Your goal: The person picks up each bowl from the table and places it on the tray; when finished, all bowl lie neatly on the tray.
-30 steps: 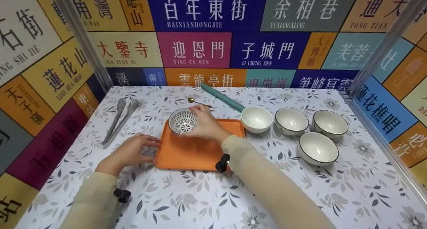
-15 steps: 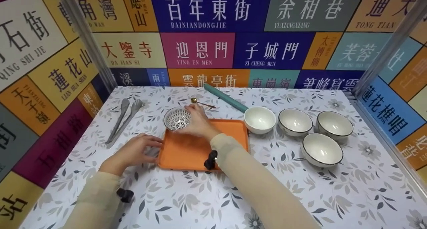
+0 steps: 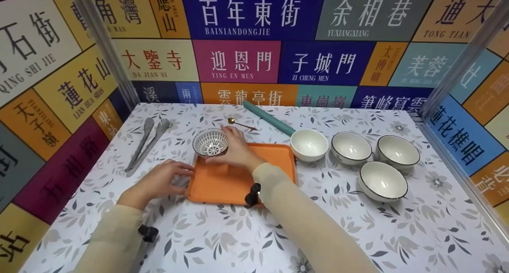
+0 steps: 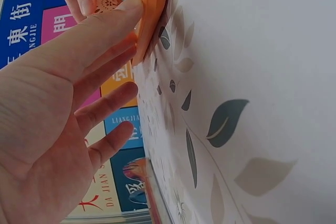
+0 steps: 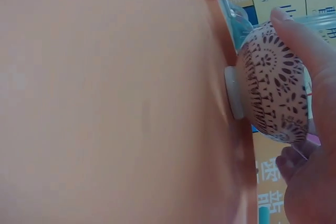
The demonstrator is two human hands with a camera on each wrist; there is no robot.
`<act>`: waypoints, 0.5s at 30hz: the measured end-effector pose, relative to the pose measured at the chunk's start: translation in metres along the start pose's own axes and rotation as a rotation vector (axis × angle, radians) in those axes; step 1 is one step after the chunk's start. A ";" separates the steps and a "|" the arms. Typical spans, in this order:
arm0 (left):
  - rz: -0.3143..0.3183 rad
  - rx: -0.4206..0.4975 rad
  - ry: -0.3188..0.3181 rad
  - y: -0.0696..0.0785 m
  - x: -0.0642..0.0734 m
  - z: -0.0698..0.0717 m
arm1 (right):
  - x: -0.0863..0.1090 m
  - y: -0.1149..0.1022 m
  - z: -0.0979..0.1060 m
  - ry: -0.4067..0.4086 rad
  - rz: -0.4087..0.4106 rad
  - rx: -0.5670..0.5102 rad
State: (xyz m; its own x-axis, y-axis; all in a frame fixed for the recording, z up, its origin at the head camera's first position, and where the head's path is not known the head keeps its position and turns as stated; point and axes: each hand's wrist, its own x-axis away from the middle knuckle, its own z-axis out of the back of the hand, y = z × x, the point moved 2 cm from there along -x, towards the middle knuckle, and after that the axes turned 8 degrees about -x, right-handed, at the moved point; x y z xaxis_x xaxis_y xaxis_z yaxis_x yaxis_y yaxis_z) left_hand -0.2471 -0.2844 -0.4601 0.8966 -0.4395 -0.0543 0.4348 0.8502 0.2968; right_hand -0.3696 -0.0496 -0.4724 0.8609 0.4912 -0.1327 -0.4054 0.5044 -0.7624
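Observation:
A small bowl with a dark pattern [image 3: 210, 142] is upright over the back left corner of an orange tray [image 3: 222, 185]. My right hand [image 3: 238, 150] grips this bowl from its right side, thumb and fingers spread around the wall. In the right wrist view the patterned bowl [image 5: 270, 85] shows its white foot close over the tray's surface. My left hand [image 3: 161, 181] is at the tray's left edge with its fingers extended. The left wrist view shows the left thumb right at the tray's rim [image 4: 152, 3] and the other fingers spread loosely.
A plain white bowl [image 3: 309, 146] stands just right of the tray, with three dark-rimmed bowls [image 3: 351, 148] further right. Behind the tray lie a small gold spoon [image 3: 238, 123] and a green stick [image 3: 268, 117]. Grey tongs [image 3: 146, 144] lie at the left.
My right hand has carried the patterned bowl a little to the left, toward the tray's back left corner. The left hand stays at the tray's edge.

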 end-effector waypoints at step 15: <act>0.019 0.038 -0.012 0.001 0.000 0.000 | 0.058 -0.002 0.049 -0.071 -0.034 0.048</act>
State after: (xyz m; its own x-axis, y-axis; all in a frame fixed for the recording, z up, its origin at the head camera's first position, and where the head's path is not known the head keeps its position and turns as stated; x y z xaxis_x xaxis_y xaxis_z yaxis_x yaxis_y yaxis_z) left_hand -0.2463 -0.2838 -0.4599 0.9036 -0.4269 -0.0364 0.4137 0.8471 0.3337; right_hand -0.3338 0.0127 -0.4480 0.8510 0.5216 -0.0611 -0.3925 0.5544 -0.7339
